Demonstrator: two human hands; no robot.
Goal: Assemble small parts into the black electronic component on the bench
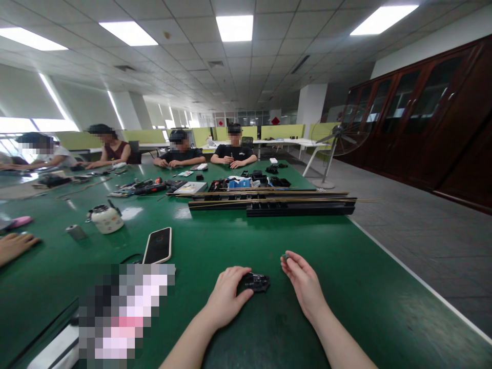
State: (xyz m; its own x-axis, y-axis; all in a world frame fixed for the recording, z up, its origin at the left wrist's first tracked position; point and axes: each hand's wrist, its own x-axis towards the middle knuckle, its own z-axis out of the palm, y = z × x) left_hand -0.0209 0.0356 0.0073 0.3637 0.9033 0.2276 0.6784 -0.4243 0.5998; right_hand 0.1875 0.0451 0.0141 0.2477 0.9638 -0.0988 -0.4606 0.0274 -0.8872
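Black part (258, 282) clasped by left hand (229, 291); small piece (285, 257) pinched, at right, by right hand (303, 283) (seemingly not yet joined).

White ceiling panels (234, 28), high beyond my left hand (227, 293) and right hand (303, 281), shine brightly; daylight glows at the windows (54, 124) far to their left. Glare whitens the green table (230, 241) beyond my left hand. Wide-angle distortion stretches the edges, and a pixelated patch (128, 312) sits left of my hands.
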